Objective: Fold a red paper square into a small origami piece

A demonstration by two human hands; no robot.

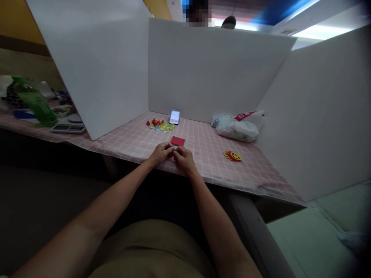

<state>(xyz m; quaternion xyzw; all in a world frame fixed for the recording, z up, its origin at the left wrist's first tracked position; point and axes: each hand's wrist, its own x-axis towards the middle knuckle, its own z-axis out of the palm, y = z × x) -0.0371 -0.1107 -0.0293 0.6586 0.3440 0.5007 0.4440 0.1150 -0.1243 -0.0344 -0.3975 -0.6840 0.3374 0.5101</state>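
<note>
Near the front edge of the table, my left hand (161, 153) and my right hand (185, 159) meet, with fingertips pinched close together. Whatever lies between them is too small and too covered by the fingers to name. Just beyond the fingertips is a stack of red paper squares (177, 141). Farther back, a cluster of small folded paper figures (165, 127) in yellow, orange, red and blue stands on the cloth. A lit phone (174, 117) leans upright behind them.
White partition panels (214, 69) enclose the table with its pink checked cloth (199, 133). To the right are red and yellow cut-out pieces (232, 156) and a white plastic bag (239, 129). Outside the left panel stand a green bottle (36, 104) and a scale (68, 127). A person's head shows above the back panel.
</note>
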